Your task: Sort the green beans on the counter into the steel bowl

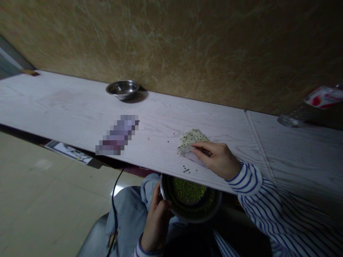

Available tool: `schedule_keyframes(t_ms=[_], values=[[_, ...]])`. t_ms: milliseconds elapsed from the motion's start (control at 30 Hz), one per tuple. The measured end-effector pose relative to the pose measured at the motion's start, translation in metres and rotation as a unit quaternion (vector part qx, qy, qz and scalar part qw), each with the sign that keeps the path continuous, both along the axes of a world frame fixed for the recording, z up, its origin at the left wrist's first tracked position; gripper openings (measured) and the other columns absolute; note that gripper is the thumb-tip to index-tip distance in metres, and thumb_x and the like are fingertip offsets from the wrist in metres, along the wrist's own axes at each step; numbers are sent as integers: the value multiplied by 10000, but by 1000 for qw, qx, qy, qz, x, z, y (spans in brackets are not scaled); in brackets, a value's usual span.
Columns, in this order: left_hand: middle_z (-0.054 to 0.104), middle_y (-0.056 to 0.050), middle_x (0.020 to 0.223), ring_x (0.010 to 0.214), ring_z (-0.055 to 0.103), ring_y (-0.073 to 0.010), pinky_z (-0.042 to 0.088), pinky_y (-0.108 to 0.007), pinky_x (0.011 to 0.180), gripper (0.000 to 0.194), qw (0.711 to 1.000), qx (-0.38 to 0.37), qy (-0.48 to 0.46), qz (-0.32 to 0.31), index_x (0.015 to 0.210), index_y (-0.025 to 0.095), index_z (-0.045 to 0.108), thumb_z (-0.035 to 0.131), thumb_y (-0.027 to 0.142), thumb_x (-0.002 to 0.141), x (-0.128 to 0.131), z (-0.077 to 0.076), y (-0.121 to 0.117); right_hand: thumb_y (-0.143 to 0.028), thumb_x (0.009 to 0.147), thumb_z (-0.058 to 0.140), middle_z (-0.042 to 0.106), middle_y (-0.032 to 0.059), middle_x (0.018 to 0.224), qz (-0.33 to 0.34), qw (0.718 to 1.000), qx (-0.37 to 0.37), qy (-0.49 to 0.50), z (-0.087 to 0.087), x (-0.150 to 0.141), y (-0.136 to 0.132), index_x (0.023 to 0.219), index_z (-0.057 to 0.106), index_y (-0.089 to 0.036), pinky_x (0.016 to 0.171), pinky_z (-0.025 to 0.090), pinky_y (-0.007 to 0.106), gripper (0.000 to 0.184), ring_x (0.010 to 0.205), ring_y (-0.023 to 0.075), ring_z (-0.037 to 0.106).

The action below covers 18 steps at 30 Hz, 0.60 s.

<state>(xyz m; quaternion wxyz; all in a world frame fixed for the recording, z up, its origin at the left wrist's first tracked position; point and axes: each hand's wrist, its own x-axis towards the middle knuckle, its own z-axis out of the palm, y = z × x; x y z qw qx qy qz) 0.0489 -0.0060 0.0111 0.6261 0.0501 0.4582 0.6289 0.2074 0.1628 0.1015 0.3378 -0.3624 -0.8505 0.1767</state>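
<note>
Below the table's front edge, over my lap, a metal bowl (216, 207) holds many small green beans (189, 190) that look like mung beans. My left hand (158, 214) is closed on the bowl's left rim, thumb over the edge. On the tabletop lies a pale, whitish grainy heap (193, 135) dotted with green beans. My right hand (218, 159) touches the near side of this heap, thumb and fingers pinched together. What the pinch holds, if anything, is too small to see. A few loose beans (186, 169) lie between the heap and the table edge.
A smaller, shiny metal bowl (123, 90) stands near the wall. A blurred-out flat object (118, 135) lies left of the heap. At the right a clear bottle (308, 107) with a red and white label is near the wall. A black cable (114, 203) hangs down in front.
</note>
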Motion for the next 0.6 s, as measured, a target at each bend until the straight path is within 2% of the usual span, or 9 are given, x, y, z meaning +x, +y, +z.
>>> schedule_keyframes(t_ms=[133,367,500,600], values=[[708,-100,1276,1008,651,-288,547,-393,805,722,1000,-13,4,7,1412,270,601,701,220,699,0,0,-1,-118,890,666,838,85,962,26,1000,2,-13,-3,-7,0,1023,811,-156,778,636,308,201,826,203,796],[710,-91,1282,1000,654,-285,544,-352,711,683,1000,-1,4,6,1385,263,611,712,240,710,1,0,0,-173,876,679,827,68,839,-71,996,-44,-8,-5,8,8,996,813,-165,663,616,312,180,657,188,751],[714,-85,1274,959,664,-272,558,-365,731,684,1000,-7,8,1,1397,265,591,683,227,720,1,1,-1,-228,866,699,809,62,793,-95,993,-69,24,5,10,14,993,807,-170,639,602,316,176,636,184,734],[694,-81,1319,971,668,-278,567,-385,766,672,1000,-8,12,-2,1403,276,583,656,222,737,-1,-1,-2,-211,852,710,793,52,781,-94,990,-94,49,18,-1,30,1022,792,-171,638,594,314,193,634,178,731]])
